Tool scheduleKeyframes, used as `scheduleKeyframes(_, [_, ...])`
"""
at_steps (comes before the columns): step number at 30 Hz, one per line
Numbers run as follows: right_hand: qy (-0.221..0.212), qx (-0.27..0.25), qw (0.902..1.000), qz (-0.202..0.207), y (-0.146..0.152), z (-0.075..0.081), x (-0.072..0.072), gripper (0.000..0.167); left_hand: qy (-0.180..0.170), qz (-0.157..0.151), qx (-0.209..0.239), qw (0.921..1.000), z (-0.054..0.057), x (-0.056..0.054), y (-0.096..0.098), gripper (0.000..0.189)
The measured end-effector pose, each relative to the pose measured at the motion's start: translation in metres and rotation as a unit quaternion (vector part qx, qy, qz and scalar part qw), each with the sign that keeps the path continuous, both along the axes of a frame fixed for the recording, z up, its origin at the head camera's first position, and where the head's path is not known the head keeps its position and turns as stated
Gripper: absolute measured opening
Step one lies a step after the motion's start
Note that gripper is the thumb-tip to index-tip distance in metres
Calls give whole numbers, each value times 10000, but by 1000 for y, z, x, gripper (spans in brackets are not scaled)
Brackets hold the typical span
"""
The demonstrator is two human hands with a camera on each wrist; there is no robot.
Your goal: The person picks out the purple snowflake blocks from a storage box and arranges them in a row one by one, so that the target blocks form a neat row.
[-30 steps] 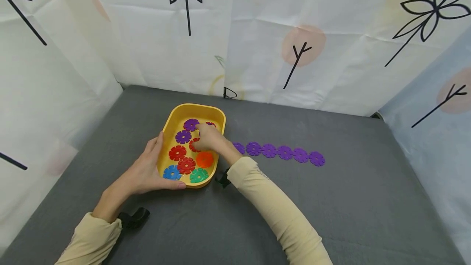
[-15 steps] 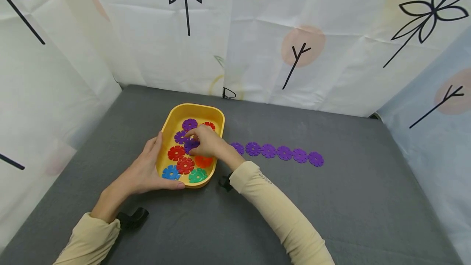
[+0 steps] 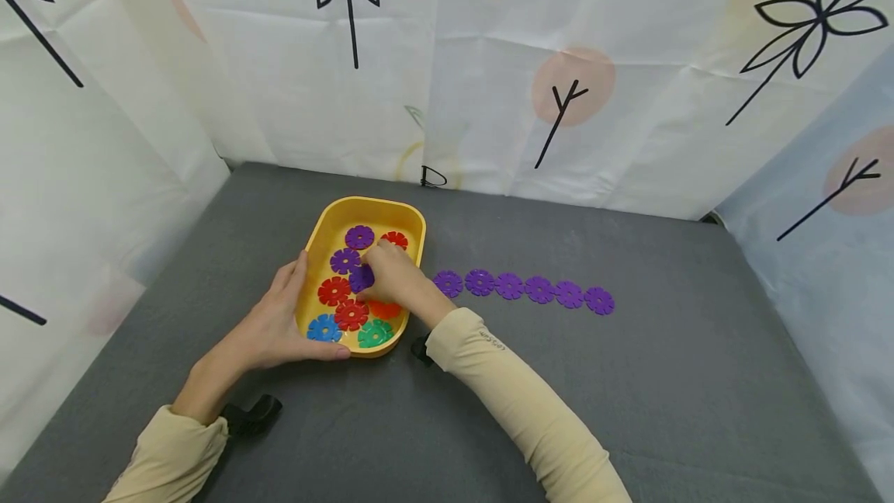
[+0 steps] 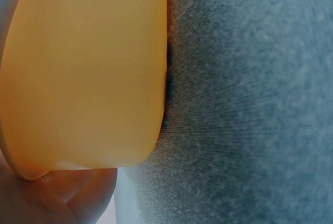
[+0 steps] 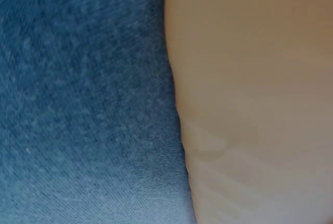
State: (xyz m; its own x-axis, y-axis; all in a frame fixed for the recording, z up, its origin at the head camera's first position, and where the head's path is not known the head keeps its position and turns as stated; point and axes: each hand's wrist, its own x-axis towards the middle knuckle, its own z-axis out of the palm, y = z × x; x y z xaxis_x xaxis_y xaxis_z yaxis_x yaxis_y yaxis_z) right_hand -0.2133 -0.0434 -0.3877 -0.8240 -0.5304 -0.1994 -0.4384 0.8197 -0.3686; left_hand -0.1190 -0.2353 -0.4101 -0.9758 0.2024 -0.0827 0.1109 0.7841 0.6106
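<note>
A yellow plastic tray (image 3: 328,222) rests on the grey cloth and holds several flower-shaped discs. My left hand (image 3: 282,332) grips its near left corner, fingers along the left side and thumb at the front rim. In the left wrist view, the tray's outer wall (image 4: 83,78) stands beside the fingers. Inside the tray, my right hand (image 3: 396,278) pinches a purple flower disc (image 3: 360,279) between thumb and fingers. Around it lie purple discs (image 3: 345,261), red discs (image 3: 351,314), a blue disc (image 3: 324,327), a green disc (image 3: 375,333) and a partly covered orange disc (image 3: 386,310).
To the right of the tray, several purple discs (image 3: 539,290) form a row on the grey cloth (image 3: 663,379). A white patterned sheet (image 3: 482,115) hangs behind the work surface and along both sides.
My right hand has shifted slightly within the tray; the purple disc now shows between its fingers, over where a red one showed. My left hand keeps its grip on the tray.
</note>
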Motion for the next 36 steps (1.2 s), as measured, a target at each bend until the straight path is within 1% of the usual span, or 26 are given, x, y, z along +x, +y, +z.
scheduleKeyframes(3, [-9,19,10000,-34,0,0,0,56,20,4,-16,10000,0,0,0,147])
scheduleKeyframes(7, [14,-1,10000,44,0,-2,-1,53,45,-10,-13,10000,-1,0,1,147])
scheduleKeyframes(12, [-97,-266,9996,69,2,-2,-1,50,28,-16,11,10000,0,1,1,147])
scheduleKeyframes(16, [-238,-461,9986,65,5,0,-2,51,8,0,19,10000,0,1,1,147])
scheduleKeyframes(19, [-268,-556,9980,141,6,1,-4,51,8,13,-1,10000,1,1,1,147])
scheduleKeyframes(24, [-126,-876,9954,379,11,0,-7,52,5,16,-56,10000,1,1,1,147])
scheduleKeyframes(29, [60,-1376,9888,580,18,-1,-9,52,-21,33,-45,10000,1,1,1,147])
scheduleKeyframes(36, [96,-1613,9846,670,22,1,-7,54,-12,33,-16,10000,1,1,1,148])
